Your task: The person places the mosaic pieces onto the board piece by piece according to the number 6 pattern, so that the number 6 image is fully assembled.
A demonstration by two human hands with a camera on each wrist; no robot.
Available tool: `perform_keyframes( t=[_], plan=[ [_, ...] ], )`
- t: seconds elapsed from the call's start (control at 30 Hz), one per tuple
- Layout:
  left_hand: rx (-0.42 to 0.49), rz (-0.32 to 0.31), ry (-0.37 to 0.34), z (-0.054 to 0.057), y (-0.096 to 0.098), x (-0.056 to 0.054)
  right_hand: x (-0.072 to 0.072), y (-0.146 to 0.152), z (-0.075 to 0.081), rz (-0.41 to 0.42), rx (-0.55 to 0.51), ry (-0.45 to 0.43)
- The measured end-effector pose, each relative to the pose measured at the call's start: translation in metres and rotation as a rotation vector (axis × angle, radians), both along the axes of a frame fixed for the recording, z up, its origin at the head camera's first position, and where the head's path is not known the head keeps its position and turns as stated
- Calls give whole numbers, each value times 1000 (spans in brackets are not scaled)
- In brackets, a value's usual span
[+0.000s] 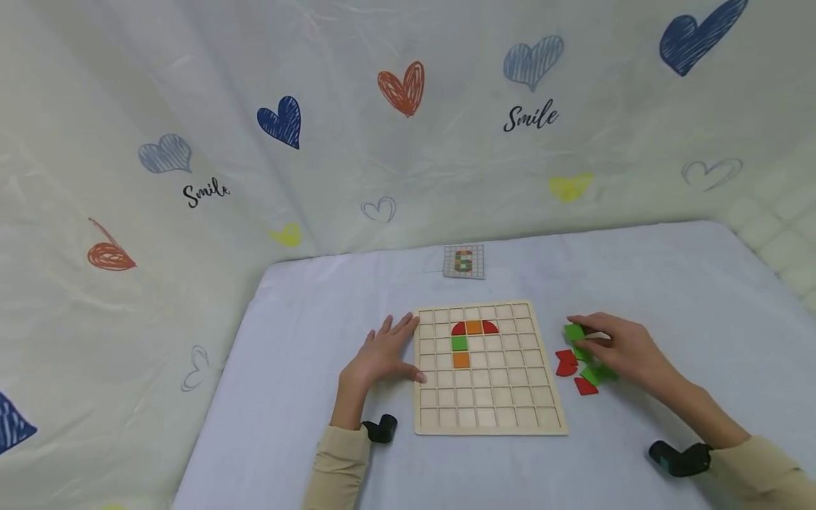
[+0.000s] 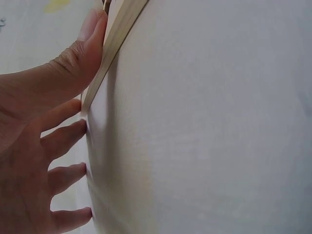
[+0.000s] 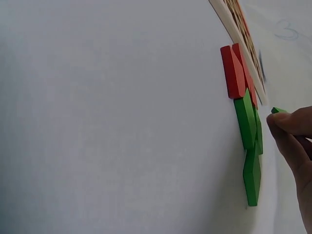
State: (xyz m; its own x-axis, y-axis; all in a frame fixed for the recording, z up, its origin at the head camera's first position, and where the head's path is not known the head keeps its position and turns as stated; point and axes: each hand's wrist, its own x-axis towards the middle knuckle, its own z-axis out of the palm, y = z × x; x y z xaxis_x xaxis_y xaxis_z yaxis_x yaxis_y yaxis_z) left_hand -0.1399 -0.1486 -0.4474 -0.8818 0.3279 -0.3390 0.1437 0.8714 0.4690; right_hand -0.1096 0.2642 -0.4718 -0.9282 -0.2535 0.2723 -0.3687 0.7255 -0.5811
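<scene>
A wooden grid board (image 1: 484,389) lies flat on the table, with two red rounded tiles, two orange square tiles and a green square tile (image 1: 460,343) set in its upper-left cells. My left hand (image 1: 380,354) is spread at the board's left edge, thumb and fingertips touching the rim; in the left wrist view the thumb (image 2: 92,39) lies along the wooden side. Off the board's right side, my right hand (image 1: 627,347) pinches a green tile (image 1: 574,332) between thumb and fingers. Below it lie loose green tiles (image 3: 246,122) and several red tiles (image 3: 233,73).
A small pattern card (image 1: 464,262) with a coloured figure on a grid lies beyond the board, near the table's far edge. The white-covered table (image 1: 319,319) meets a wall sheet printed with hearts. Black wrist devices (image 1: 681,459) sit by both sleeves.
</scene>
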Motion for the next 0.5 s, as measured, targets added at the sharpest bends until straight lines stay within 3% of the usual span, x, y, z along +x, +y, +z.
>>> perform_keyframes(
  t=[0.3,0.5],
  plan=[
    [-1,8,3,-1,0,-1,0,-18,4,53,-73,-40],
    [-3,14,-1,-1,0,-1,-4,-30,3,88,-45,-20]
  ],
)
